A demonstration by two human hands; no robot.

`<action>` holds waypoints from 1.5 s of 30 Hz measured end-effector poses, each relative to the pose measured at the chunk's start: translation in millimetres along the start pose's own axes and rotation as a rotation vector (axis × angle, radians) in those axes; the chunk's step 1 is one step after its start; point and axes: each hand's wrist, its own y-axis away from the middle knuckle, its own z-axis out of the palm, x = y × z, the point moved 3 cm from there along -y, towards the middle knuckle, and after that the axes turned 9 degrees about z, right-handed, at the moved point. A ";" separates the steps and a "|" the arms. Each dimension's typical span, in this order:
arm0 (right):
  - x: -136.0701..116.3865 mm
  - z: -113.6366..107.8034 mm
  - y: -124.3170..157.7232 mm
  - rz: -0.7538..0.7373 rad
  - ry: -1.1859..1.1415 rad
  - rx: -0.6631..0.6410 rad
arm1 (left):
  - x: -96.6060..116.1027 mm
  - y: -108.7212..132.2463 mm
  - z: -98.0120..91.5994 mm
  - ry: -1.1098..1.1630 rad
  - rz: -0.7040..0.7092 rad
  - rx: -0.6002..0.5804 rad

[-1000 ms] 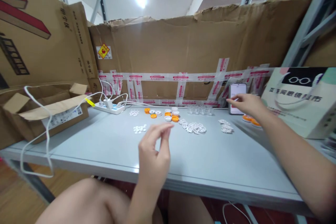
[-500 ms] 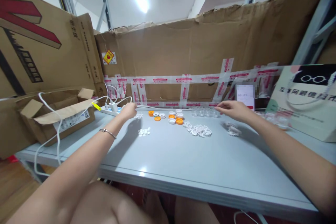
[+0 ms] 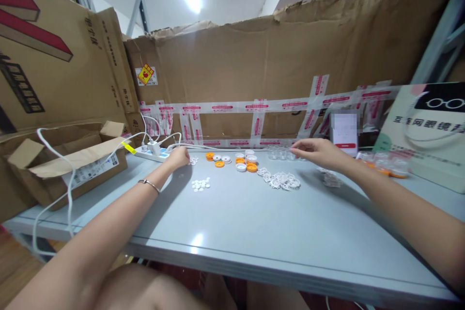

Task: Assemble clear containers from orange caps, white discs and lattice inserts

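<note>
toward ten o'clock on the tabletop [image 3: 232, 218], my left hand [image 3: 179, 157] curls beside small white pieces [image 3: 194, 160]; toward two, my right hand [image 3: 315, 150] is at clear, clustered round cups [image 3: 276, 153]. i judge this a picking-up step, calling for a light pinch. whether either hand's fingers are clamped on anything, i cannot tell.

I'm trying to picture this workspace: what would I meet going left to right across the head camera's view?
Open box, power strip, left hand, white discs, orange and white caps, white rings, right hand, phone, bag.
</note>
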 end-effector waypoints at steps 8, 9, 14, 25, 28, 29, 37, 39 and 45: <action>-45.2 15.3 12.9 -0.087 -0.070 -0.126 | 37.9 24.5 -24.6 0.192 0.226 0.067; -53.5 19.8 16.7 -0.111 -0.062 -0.157 | 52.1 32.5 -25.9 0.237 0.290 0.057; -77.5 48.3 27.4 -0.197 0.066 -0.245 | 122.1 76.5 -10.7 0.418 0.641 -0.058; -64.4 79.4 -3.1 -0.119 0.208 -0.072 | 144.1 98.0 17.8 0.511 0.769 -0.007; -67.5 81.5 -7.7 -0.103 0.200 -0.077 | 137.5 91.5 13.8 0.498 0.736 0.026; -68.8 80.5 -7.7 -0.096 0.194 -0.076 | 131.5 86.1 11.6 0.483 0.702 0.058; -77.6 57.0 21.1 -0.094 0.079 -0.160 | 54.9 17.3 -4.2 0.262 0.299 0.195; -79.0 54.8 30.2 -0.117 0.053 -0.204 | 45.5 2.7 -3.2 0.209 0.274 0.171; -81.6 59.0 41.7 -0.189 -0.005 -0.288 | 41.7 -32.6 9.2 0.141 0.308 0.042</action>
